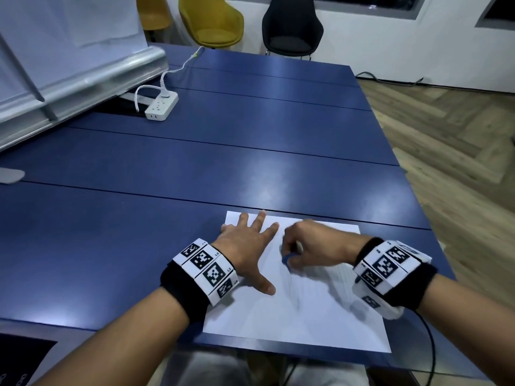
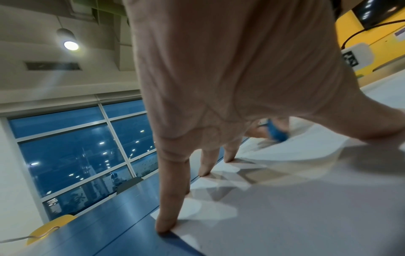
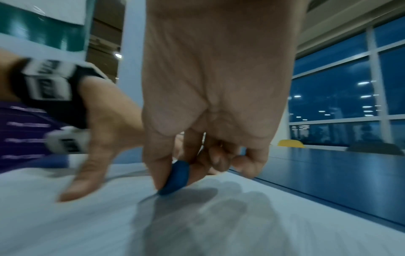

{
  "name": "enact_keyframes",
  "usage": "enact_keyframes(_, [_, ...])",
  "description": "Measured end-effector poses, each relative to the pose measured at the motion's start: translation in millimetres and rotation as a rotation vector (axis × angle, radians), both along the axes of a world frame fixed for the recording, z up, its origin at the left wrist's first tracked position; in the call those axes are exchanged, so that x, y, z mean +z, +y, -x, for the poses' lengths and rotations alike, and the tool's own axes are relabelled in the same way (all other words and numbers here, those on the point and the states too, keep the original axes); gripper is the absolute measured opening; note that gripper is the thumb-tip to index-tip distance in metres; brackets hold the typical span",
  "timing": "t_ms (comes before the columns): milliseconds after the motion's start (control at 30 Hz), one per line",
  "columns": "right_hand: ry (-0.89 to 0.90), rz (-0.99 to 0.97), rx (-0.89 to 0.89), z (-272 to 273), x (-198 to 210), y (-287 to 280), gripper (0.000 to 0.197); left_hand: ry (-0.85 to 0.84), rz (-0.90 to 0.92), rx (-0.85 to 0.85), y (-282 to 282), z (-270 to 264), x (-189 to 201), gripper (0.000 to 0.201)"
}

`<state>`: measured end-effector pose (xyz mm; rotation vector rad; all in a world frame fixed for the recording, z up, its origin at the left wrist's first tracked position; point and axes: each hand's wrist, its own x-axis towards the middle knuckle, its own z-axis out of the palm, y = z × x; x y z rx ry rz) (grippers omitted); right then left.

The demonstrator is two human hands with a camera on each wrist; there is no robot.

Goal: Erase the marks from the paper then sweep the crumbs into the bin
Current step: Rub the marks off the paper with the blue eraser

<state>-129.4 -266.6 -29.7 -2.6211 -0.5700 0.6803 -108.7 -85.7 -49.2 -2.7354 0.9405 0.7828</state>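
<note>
While the left hand (image 1: 245, 243) lies flat with fingers spread on the paper (image 1: 301, 310), the right hand (image 1: 315, 246) — at its 3 o'clock — pinches a blue eraser (image 3: 176, 178) against the sheet.

Paper (image 1: 292, 310) lies on tabletop (image 1: 167, 218), near edge, at 5 o'clock. Left hand (image 1: 245, 252) flat on paper's far-left part, at 10 o'clock of sheet. Right hand (image 1: 312, 246) just right of it, with eraser (image 1: 287, 259) touching paper near centre. Power strip (image 1: 161, 105) on tabletop at 11 o'clock, well apart. Chairs (image 1: 211, 20) behind far edge, 12 o'clock.
</note>
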Motion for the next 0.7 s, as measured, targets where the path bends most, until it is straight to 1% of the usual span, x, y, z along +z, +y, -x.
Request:
enact_keyframes(33, [0.069,0.013,0.036,6.0,1.4,2.3,0.004,0.002,-0.004,0.002,-0.5,0.3,0.2,0.137])
enact_keyframes(67, [0.087,0.027,0.037,6.2,2.7,2.1,0.003,0.004,-0.007,0.004,-0.7,0.6,0.5,0.137])
enact_keyframes(100, [0.051,0.041,0.003,1.7,3.0,0.6,0.004,0.005,-0.008,0.005,-0.6,0.9,0.9,0.136])
enact_keyframes(167, [-0.076,0.043,-0.082,-5.0,2.7,-3.8,0.006,0.005,-0.008,0.003,-0.4,0.6,0.4,0.136])
enact_keyframes(200, [-0.103,0.027,-0.098,-4.2,0.9,-3.6,0.006,0.005,-0.007,0.004,0.0,0.3,0.1,0.136])
enact_keyframes(233, [-0.083,0.008,-0.085,0.7,-1.4,-2.5,0.006,0.007,-0.008,0.003,0.0,0.1,0.1,0.136])
enact_keyframes(333, [0.131,-0.022,0.048,25.4,-2.7,4.4,0.006,0.008,-0.020,0.000,-0.5,1.2,1.0,0.137])
enact_keyframes(367, [0.142,-0.007,0.043,26.4,-1.9,2.6,0.007,0.010,-0.019,0.001,-0.8,1.5,1.3,0.137])
enact_keyframes(467, [-0.015,0.008,-0.068,17.4,0.1,-5.2,0.008,0.014,-0.014,0.000,-0.5,0.6,1.5,0.137])
enact_keyframes(500, [-0.031,-0.002,-0.072,20.1,-0.4,-4.5,0.007,0.014,-0.014,0.000,-0.6,0.9,1.3,0.136])
enact_keyframes(533, [-0.011,-0.012,-0.042,26.0,-1.9,-1.8,0.007,0.010,-0.017,-0.002,-0.6,0.8,1.2,0.136])
enact_keyframes(600, [0.117,-0.010,0.070,42.1,-0.4,6.9,0.007,0.002,-0.021,0.000,-0.9,1.5,1.3,0.137])
enact_keyframes(633, [0.154,0.004,0.094,45.5,1.3,8.5,0.007,0.001,-0.023,0.000,-1.2,1.8,1.6,0.137])
enact_keyframes(667, [0.136,0.024,0.081,43.4,1.7,7.0,0.007,0.001,-0.027,-0.001,-1.1,2.0,1.7,0.137])
enact_keyframes(700, [0.075,0.036,0.041,38.4,1.9,4.0,0.008,-0.001,-0.032,-0.005,-0.9,1.9,1.9,0.136])
